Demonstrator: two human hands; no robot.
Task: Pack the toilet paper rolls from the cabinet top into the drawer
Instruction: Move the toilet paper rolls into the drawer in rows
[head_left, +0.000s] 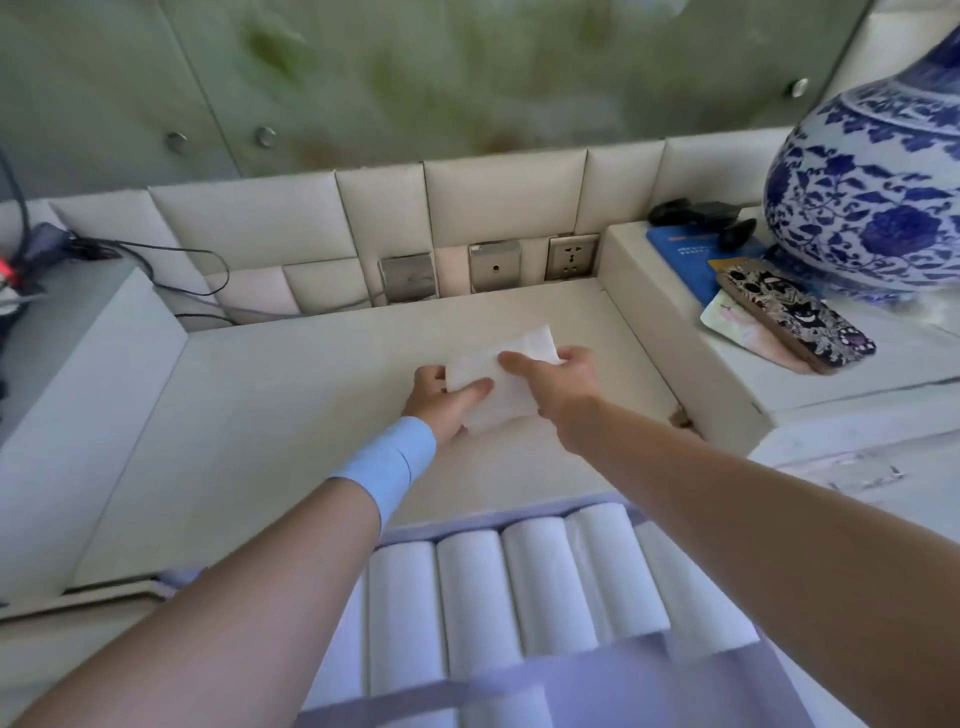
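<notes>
One white toilet paper roll (506, 387) lies on the cream cabinet top (291, 415), near its middle. My left hand (444, 402) grips the roll's near left end, thumb on top. My right hand (553, 379) holds its right side, fingers over the top. Below, close to me, an open drawer with a lilac fabric liner (582, 680) holds several white rolls (470, 597) lying side by side in rows. My forearms cross over part of the drawer and hide some rolls.
A raised ledge on the right carries a large blue-and-white vase (872, 197), a patterned phone (795, 317), a blue booklet (685, 260) and black items. Wall sockets (571, 257) sit at the back. Cables (156, 265) and a left ledge (93, 364) border the recess.
</notes>
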